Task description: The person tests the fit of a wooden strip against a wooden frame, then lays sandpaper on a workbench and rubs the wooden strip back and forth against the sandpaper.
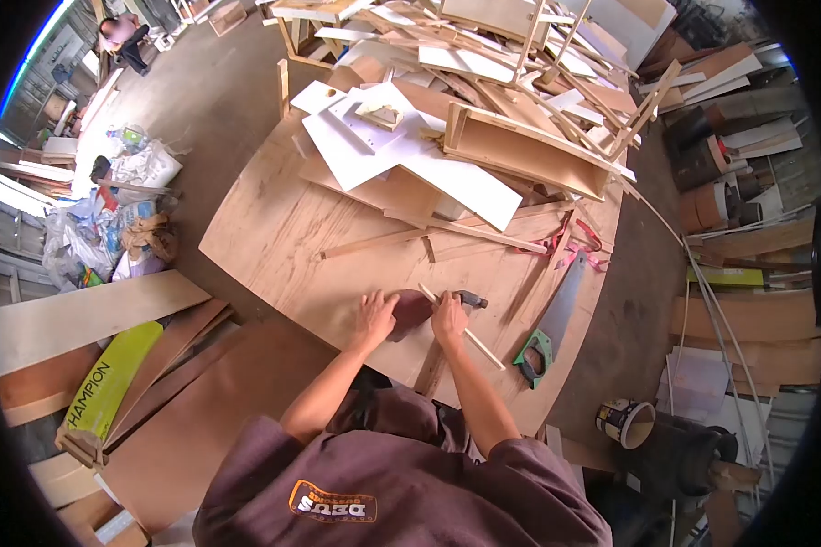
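On the plywood tabletop, my left hand [375, 318] grips the edge of a dark maroon sheet [411, 313] that looks like sandpaper. My right hand [448, 319], fingers closed, holds a thin wooden stick [485, 350] that slants from upper left to lower right. Just beyond the right fingers shows a black hammer head [472, 299]; its handle is hidden or hard to make out. To the right of my forearm lies a handsaw [563, 308] with a green handle.
Wood offcuts and a shallow wooden drawer box [529, 150] are heaped at the table's far side. A red-handled tool [586, 235] sits near the right edge. Plastic bags [109, 223] stand on the floor at left, a bucket [626, 422] at right. Another person [123, 38] sits far back.
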{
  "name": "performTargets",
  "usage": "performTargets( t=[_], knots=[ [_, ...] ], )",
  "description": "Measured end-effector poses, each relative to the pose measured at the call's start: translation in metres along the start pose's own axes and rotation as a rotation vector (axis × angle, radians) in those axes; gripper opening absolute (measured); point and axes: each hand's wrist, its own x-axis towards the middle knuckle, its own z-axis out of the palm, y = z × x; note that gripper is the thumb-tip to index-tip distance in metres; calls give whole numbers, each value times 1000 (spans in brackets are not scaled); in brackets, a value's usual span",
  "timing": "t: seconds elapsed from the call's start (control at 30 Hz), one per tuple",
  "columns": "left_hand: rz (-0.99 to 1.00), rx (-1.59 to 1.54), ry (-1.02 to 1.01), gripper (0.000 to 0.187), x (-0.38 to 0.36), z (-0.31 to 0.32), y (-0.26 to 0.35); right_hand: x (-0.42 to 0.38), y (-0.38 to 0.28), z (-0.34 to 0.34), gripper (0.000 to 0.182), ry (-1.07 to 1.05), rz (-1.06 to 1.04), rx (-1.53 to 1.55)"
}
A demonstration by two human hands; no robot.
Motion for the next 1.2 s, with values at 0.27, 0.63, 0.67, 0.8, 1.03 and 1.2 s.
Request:
performTargets(
  t=[0.27,0.63,0.67,0.8,1.03,1.2],
  knots=[
    [487,3,2,51,13,24,-2,-11,14,11,32,110,-83,-14],
    [490,61,-7,63,13,34,-13,-56,3,-3,42,177,-86,-191],
    [493,60,-11,63,13,35,-15,-60,5,-2,40,134,-110,-221],
    [539,130,-20,59,18,40,-19,-59,-4,0,31,-74,-120,-337],
    [545,90,141,53,17,61,-17,-46,-6,14,62,-74,-135,-263],
    [530,151,65,53,29,74,-15,-30,-5,14,60,-78,-171,-461]
  ],
)
